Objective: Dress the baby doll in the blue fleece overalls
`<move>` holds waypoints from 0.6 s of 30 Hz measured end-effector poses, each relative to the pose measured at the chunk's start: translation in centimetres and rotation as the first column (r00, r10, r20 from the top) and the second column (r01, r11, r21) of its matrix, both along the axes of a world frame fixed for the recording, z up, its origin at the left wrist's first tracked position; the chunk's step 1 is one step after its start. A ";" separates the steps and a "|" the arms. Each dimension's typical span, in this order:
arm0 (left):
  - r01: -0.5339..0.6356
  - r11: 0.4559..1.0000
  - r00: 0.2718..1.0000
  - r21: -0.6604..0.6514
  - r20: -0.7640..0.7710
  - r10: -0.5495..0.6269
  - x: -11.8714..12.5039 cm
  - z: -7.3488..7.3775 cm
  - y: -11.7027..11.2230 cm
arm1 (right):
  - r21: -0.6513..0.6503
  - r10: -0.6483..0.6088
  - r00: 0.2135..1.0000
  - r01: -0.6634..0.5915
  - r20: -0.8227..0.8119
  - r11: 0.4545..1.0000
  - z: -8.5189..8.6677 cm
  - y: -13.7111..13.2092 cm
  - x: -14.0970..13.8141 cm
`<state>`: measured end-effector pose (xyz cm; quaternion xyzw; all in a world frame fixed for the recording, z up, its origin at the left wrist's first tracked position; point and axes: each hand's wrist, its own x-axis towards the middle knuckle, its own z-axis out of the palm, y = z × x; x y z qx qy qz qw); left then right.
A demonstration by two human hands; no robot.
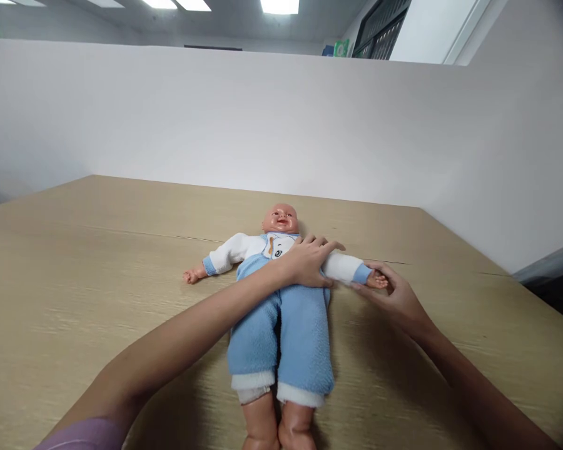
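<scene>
A baby doll [281, 325] lies on its back on the wooden table [98, 281], head away from me, dressed in a blue and white romper. My left hand [307, 262] rests flat on the doll's chest and upper arm, fingers stretched out. My right hand [389, 294] pinches the doll's small hand and blue cuff at the end of its outstretched sleeve [344, 267]. The doll's other arm [216, 259] lies spread to the left, untouched. Its bare feet reach the bottom edge of the view.
White partition walls [263, 125] stand behind and to the right of the table. The table's right edge [520, 281] runs diagonally, with dark floor beyond it. Ceiling lights show above the partition.
</scene>
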<state>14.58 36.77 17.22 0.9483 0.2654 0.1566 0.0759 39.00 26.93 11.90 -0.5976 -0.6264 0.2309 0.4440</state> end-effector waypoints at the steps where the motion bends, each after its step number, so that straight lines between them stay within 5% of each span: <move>1: -0.001 1.000 1.000 0.001 0.019 0.001 0.0 -0.3 0.0 | 0.014 0.032 0.996 -0.030 -0.089 0.999 0.3 -0.3 -0.7; 7: -0.015 1.000 0.982 -0.015 0.190 0.017 -0.5 -1.4 0.2 | -0.021 0.154 0.938 -0.169 -0.309 0.985 -0.9 -0.7 -1.7; 12: 0.034 0.980 0.857 -0.197 0.510 0.073 -1.2 -0.9 0.3 | -0.060 0.204 0.978 -0.201 0.041 0.978 -2.4 -0.4 -1.1; 15: 0.070 0.957 0.749 -0.281 0.648 0.135 -1.9 -0.8 0.0 | -0.026 0.295 0.918 -0.299 0.265 0.954 -2.7 -0.7 -2.7; 18: 0.082 0.951 0.659 -0.299 0.732 0.173 -2.5 -0.9 -0.1 | -0.010 0.370 0.870 -0.388 0.325 0.922 -2.7 -1.1 -5.3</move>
